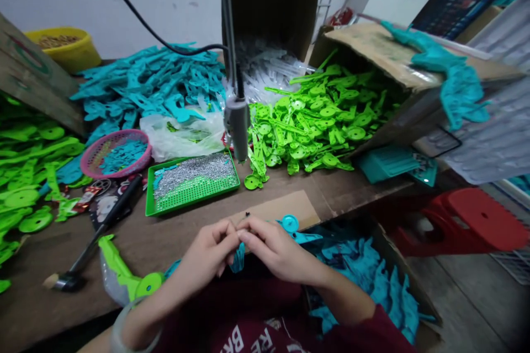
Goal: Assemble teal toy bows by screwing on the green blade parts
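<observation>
My left hand (208, 253) and my right hand (271, 248) meet at the near edge of the wooden table (174, 237), fingers curled together. Between them they pinch a teal plastic part (239, 258), which hangs down from the fingertips. Just past my right hand lies another teal part with a round end (295, 227), on a piece of cardboard (281, 207). A green tray of small silver screws (192, 181) sits in front of my hands. A hanging powered screwdriver (237, 124) dangles above the table behind the tray.
Green plastic parts (318, 118) spill from a tipped carton (397, 58). Teal parts (149, 85) pile at the back left, and more fill a box (372, 278) beside my right arm. A pink basket (116, 153), a hammer (93, 248), a yellow bowl (66, 47) and a red stool (472, 220) are around.
</observation>
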